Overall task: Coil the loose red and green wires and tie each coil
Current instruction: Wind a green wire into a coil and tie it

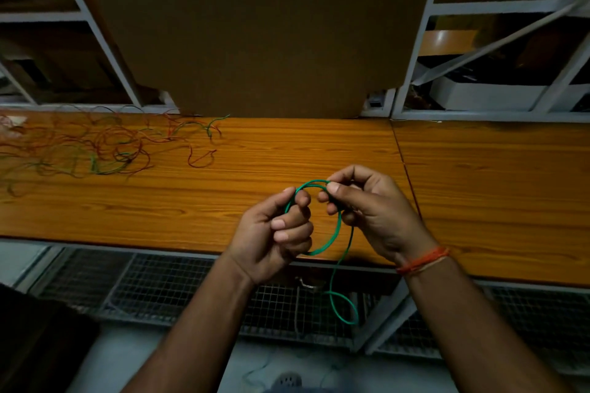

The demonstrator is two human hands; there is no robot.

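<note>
Where the wooden table point(223, 195) reaches its far left side, a pile of loose red and green wires point(95, 143) lies spread and tangled on the surface, well apart from the hands. Behind the table a big brown cardboard sheet point(249, 29) stands upright, with a grey metal frame point(105, 41) at both of its sides. Near the front edge of the table the left hand point(274, 239) has its fingers curled, and it grips the left side of a green wire coil point(335, 233). The coil is a round loop held in the air between the two hands, just above the table edge. The right hand point(370, 214) pinches the top of the loop between thumb and fingertips. On the right wrist is an orange thread band point(424, 260). From the right hand a free green wire end point(343, 309) hangs down below the table edge and curls into a small loop in front of a wire mesh panel point(159, 290).
</note>
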